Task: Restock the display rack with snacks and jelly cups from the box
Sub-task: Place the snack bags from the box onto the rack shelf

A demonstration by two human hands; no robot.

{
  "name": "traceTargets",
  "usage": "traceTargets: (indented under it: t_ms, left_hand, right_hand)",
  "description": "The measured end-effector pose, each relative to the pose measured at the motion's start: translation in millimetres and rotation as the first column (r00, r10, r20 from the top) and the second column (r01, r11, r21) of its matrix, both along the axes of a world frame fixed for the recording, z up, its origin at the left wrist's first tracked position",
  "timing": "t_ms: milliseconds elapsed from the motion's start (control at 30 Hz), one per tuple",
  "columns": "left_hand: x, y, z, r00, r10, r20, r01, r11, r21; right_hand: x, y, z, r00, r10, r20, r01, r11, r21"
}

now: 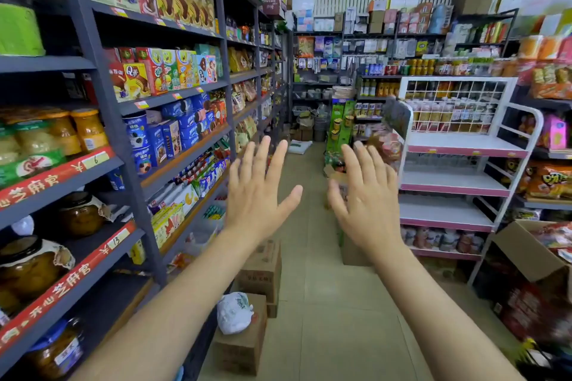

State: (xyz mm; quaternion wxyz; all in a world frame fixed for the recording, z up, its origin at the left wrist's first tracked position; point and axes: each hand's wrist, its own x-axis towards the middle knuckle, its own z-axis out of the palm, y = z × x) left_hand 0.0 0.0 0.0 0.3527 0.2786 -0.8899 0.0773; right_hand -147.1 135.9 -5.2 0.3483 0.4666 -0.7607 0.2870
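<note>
My left hand and my right hand are stretched out in front of me over the aisle, fingers spread and straight, holding nothing. To the right stands the white display rack with pink-edged shelves; its upper shelves look bare, and its lowest shelf holds a row of jelly cups. An open cardboard box with red snack packets in it sits at the right, beside the rack. Both hands are well apart from rack and box.
Dark shelving full of biscuit boxes and jars lines the left side. Brown cartons and a white bag sit on the floor at its foot. More cartons lie behind my right hand. The tiled aisle floor runs between.
</note>
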Motion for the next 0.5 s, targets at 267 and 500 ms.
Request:
traceTargets:
  t_ms: [267,500]
  left_hand:
    - [-61,-127,-133,0.914,-0.199,0.354,0.103,0.957,0.272]
    - [-142,-192,-223,0.885,-0.373,0.280,0.159,0.806,0.571]
  right_hand:
    - [-84,-109,-131,0.979,0.004,0.205,-0.095,0.895,0.435]
    - [-135,-152,-210,0.932,-0.106,0.348,-0.098,0.848,0.521]
